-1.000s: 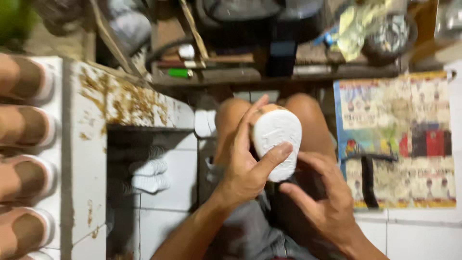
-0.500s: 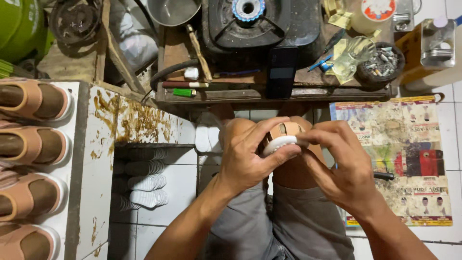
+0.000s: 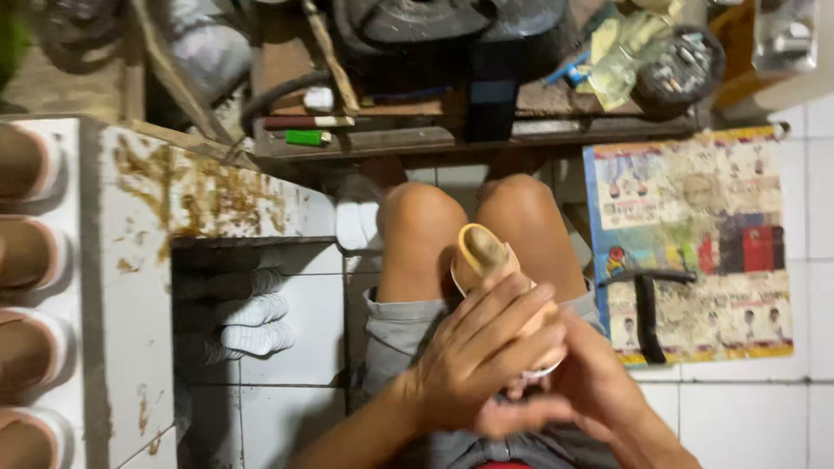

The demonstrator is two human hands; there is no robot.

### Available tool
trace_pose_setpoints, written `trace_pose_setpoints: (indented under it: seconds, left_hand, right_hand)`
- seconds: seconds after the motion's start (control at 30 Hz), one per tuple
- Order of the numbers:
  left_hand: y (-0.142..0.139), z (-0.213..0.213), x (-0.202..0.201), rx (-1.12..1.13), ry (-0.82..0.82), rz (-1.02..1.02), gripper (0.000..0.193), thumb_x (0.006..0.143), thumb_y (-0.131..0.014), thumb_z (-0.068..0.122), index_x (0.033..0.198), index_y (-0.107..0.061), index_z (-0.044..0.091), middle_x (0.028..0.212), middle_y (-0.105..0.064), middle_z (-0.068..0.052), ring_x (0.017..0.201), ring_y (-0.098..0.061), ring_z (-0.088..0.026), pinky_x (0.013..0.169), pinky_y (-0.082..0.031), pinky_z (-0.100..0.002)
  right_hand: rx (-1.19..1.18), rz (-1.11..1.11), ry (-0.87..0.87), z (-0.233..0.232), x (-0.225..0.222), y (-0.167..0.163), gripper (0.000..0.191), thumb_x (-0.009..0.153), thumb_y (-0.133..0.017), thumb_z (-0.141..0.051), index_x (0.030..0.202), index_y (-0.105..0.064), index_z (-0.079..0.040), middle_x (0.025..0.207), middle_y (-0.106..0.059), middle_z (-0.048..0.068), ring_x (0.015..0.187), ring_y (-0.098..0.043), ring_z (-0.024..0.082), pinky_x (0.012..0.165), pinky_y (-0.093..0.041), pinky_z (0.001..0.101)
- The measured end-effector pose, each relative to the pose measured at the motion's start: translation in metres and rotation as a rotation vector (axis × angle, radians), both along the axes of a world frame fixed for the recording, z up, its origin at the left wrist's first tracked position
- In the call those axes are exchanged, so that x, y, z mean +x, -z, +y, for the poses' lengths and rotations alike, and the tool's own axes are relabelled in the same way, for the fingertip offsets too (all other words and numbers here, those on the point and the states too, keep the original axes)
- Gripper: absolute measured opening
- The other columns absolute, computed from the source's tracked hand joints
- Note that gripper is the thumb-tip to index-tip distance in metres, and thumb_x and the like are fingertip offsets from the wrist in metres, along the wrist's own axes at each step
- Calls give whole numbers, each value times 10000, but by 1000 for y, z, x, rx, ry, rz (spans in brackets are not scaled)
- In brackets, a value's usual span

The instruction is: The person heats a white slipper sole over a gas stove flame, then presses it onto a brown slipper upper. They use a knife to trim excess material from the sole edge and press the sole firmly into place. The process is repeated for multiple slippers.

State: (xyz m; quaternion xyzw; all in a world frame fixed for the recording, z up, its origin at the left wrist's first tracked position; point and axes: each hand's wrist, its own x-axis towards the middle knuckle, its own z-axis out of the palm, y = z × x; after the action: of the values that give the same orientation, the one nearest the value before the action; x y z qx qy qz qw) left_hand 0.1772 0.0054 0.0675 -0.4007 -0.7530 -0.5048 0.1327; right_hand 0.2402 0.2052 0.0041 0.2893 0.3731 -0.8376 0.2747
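Both hands grip 1 tan sandal (image 3: 488, 260) over the knees: left hand (image 3: 473, 360) wrapped across its strap, right hand (image 3: 599, 391) cupping underneath. Looks light, flexible; best held at the firm sole edges. Finished sandals (image 3: 26, 252) line the left worktop (image 3: 130, 287).

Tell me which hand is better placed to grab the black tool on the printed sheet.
Right, probably. The right hand cups the shoe from below on the side nearer the black tool on the printed sheet; the left hand wraps over the shoe and would have to reach across.
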Motion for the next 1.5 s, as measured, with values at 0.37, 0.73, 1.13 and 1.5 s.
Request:
trace_pose_setpoints:
  seconds: [0.37,0.73,1.13,1.5]
  left_hand:
    - [21,-28,29,949,45,-1452,672,964,-640,464,1414,-433,9,1193,-591,-146,1119,-607,-234,971,-515,-367]
    - [1,-15,44,841,21,-1589,542,870,-599,257,1344,-461,32,1096,-611,-129,977,-635,-183,802,-537,-323]
    - [4,-17,50,445,56,-1356,456,870,-647,106,1277,-463,17,1092,-626,-84,967,-611,-117,846,-541,-295]
    - [12,-12,49,174,-36,-912,400,889,-728,130,1203,-505,23,1054,-636,-84,966,-635,-113,882,-532,-287]
  right_hand:
    - [871,993,-392,-19,2,-44,795,731,-857,-90,1437,-518,44,1229,-694,172,1124,-693,236,993,-515,324]
    - [989,1049,-429,-10,-30,-83,372,786,-766,-20,1150,-699,17,1015,-759,120,906,-751,195,786,-574,296]
    - [1015,1013,-579,1,-33,-79,313,759,-762,-46,1070,-739,-25,920,-784,64,791,-750,137,688,-612,261]
    - [1144,1069,-500,2,-25,-61,215,762,-771,-40,971,-754,3,885,-776,86,762,-772,157,654,-586,266]
